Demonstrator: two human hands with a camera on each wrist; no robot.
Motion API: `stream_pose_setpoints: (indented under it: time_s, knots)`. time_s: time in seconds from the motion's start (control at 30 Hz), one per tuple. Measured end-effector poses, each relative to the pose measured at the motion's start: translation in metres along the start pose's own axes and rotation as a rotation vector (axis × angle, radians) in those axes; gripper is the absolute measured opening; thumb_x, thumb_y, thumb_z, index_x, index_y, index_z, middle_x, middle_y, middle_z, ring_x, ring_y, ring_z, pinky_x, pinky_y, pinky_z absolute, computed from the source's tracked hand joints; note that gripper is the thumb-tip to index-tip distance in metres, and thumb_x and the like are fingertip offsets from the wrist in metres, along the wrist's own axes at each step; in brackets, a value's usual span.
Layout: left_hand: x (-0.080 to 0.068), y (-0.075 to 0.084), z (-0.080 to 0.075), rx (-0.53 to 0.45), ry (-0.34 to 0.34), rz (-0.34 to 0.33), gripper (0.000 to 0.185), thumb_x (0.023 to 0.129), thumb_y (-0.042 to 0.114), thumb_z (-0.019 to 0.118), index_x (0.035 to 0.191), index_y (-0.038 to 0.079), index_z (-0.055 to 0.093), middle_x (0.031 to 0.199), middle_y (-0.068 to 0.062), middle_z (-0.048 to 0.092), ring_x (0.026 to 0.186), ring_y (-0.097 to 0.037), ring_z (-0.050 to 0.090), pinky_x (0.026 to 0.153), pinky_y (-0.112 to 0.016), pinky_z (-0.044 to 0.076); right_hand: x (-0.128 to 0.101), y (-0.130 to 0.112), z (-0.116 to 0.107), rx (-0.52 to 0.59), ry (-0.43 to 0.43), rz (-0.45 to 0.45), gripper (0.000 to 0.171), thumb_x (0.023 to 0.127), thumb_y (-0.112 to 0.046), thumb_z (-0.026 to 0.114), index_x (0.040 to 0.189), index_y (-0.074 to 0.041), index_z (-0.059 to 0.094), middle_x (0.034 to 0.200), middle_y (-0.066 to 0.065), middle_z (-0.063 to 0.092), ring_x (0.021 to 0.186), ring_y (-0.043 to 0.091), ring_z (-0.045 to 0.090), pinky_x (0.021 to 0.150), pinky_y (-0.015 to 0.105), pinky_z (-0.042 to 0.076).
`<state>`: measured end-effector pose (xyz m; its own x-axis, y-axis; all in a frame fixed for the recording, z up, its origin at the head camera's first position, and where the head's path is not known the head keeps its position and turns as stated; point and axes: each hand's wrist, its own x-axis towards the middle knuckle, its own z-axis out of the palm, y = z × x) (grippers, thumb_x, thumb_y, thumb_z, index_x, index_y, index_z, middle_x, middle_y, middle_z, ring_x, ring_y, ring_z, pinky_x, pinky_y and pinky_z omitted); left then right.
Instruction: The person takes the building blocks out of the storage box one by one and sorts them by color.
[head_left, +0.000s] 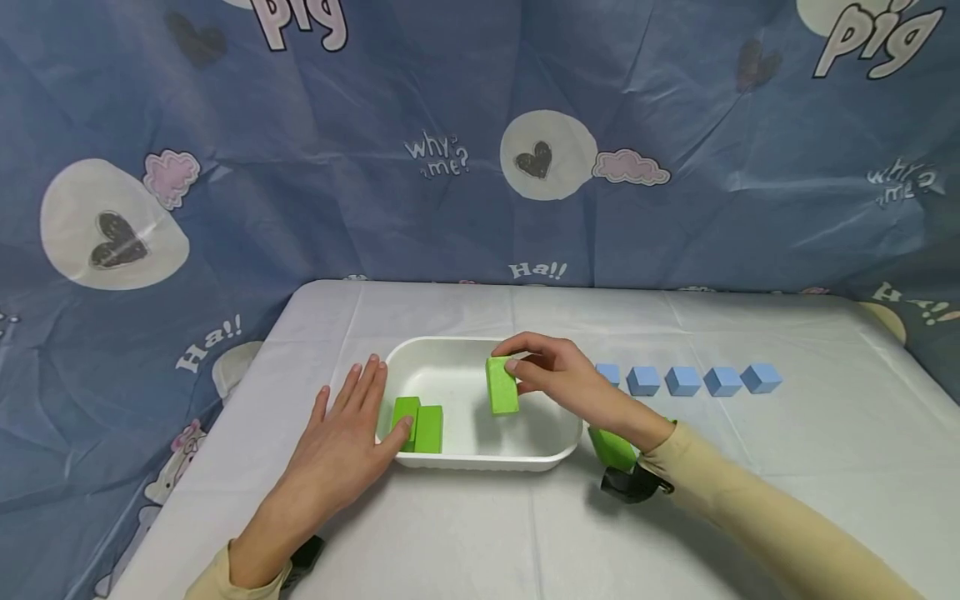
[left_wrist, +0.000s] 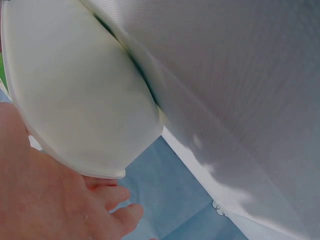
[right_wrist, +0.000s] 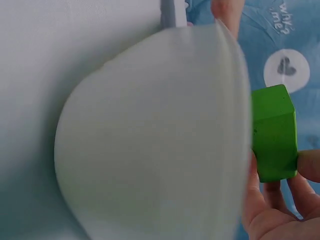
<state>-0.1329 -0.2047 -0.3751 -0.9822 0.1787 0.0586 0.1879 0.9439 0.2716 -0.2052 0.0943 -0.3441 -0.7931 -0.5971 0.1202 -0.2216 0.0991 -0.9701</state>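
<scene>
A green block (head_left: 502, 386) is pinched between the thumb and fingers of my right hand (head_left: 551, 373), above the right half of a white tray (head_left: 480, 462). The right wrist view shows this green block (right_wrist: 274, 134) beside the tray's rim. Two more green blocks stand side by side in the tray's left end, the nearer one (head_left: 429, 430) in plain sight and the other (head_left: 406, 410) partly behind my left thumb. My left hand (head_left: 337, 446) rests at the tray's left edge, fingers straight, thumb reaching over the rim.
A row of several light blue blocks (head_left: 683, 382) lies right of the tray, the leftmost partly hidden by my right hand. Under my right wrist, another green block (head_left: 611, 450) shows in part. A white cloth (head_left: 480, 533) covers the table; a blue printed curtain (head_left: 450, 217) hangs behind.
</scene>
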Motion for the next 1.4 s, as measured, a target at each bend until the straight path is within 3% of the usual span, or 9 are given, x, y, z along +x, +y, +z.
stream_pose_setpoints:
  time_s: [0.47, 0.7, 0.97, 1.1, 1.4]
  knots:
    - [0.0, 0.0, 0.001, 0.011, 0.001, 0.004, 0.084, 0.099, 0.058, 0.04, 0.157, 0.003, 0.015, 0.164, -0.012, 0.009, 0.15, -0.031, 0.006, 0.114, -0.06, 0.003, -0.034, -0.009, -0.042, -0.072, 0.099, 0.054, 0.027, 0.101, -0.021, 0.058, 0.126, -0.013, 0.062, 0.128, 0.008, 0.058, 0.113, 0.027, 0.059, 0.09, 0.041, 0.053]
    - [0.0, 0.0, 0.0, 0.014, 0.009, 0.008, 0.084, 0.099, 0.058, 0.039, 0.157, 0.003, 0.015, 0.164, -0.012, 0.009, 0.15, -0.03, 0.005, 0.115, -0.059, 0.003, -0.052, -0.006, -0.063, -0.155, 0.165, 0.083, 0.028, 0.101, -0.026, 0.059, 0.125, -0.015, 0.063, 0.12, 0.009, 0.063, 0.101, 0.028, 0.064, 0.086, 0.043, 0.054]
    - [0.0, 0.0, 0.0, 0.012, 0.002, 0.008, 0.084, 0.099, 0.06, 0.037, 0.157, 0.003, 0.014, 0.164, -0.012, 0.009, 0.15, -0.029, 0.004, 0.115, -0.058, 0.003, -0.071, -0.002, -0.084, -0.217, 0.216, 0.096, 0.031, 0.102, -0.029, 0.056, 0.128, -0.015, 0.062, 0.13, 0.005, 0.058, 0.112, 0.023, 0.06, 0.09, 0.041, 0.053]
    - [0.0, 0.0, 0.0, 0.008, 0.002, 0.008, 0.084, 0.1, 0.06, 0.037, 0.157, 0.003, 0.014, 0.164, -0.012, 0.009, 0.15, -0.029, 0.004, 0.115, -0.058, 0.004, -0.082, 0.0, -0.092, -0.254, 0.232, 0.113, 0.031, 0.102, -0.03, 0.054, 0.129, -0.016, 0.062, 0.129, 0.006, 0.059, 0.108, 0.022, 0.062, 0.088, 0.043, 0.053]
    - [0.0, 0.0, 0.0, 0.001, 0.006, 0.005, 0.084, 0.1, 0.06, 0.037, 0.157, 0.003, 0.014, 0.164, -0.012, 0.009, 0.15, -0.03, 0.005, 0.114, -0.059, 0.005, -0.103, 0.005, -0.106, -0.244, 0.272, 0.118, 0.031, 0.103, -0.028, 0.054, 0.129, -0.012, 0.061, 0.128, 0.007, 0.059, 0.112, 0.018, 0.06, 0.089, 0.031, 0.053]
